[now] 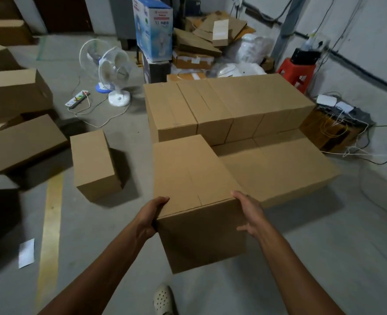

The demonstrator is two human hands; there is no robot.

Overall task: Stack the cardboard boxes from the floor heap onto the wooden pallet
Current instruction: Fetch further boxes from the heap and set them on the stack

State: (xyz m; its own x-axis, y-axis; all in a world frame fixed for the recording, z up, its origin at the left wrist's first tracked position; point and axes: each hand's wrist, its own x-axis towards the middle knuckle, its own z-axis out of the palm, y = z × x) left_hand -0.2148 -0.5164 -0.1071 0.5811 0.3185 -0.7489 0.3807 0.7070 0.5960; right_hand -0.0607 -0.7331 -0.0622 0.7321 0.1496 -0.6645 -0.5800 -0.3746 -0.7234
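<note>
Held box (194, 178) is carried clear of the floor, top face up, flap seam running away from the viewer. It sits at the near left corner of the stack. Contact with the stack cannot be told.

Left hand (152, 218) is clamped on the near left top corner, fingers curled over the top edge. Right hand (248, 212) is clamped on the near right top corner, fingers over the edge, thumb laid against the near face.

Low layer (278, 164) of boxes is laid just beyond and to the right. Taller back row (222, 105) is packed side by side behind it.

Loose box (93, 162) is stood alone on the floor to the left. Floor heap (13, 94) is piled further left, boxes tilted.

Two table fans (115, 71) and a power strip (77, 98) are set behind. A red stool (298, 72) is stood by the right wall. A yellow line (51, 214) is painted on the floor at left. One shoe (163, 298) is seen at the bottom edge.
</note>
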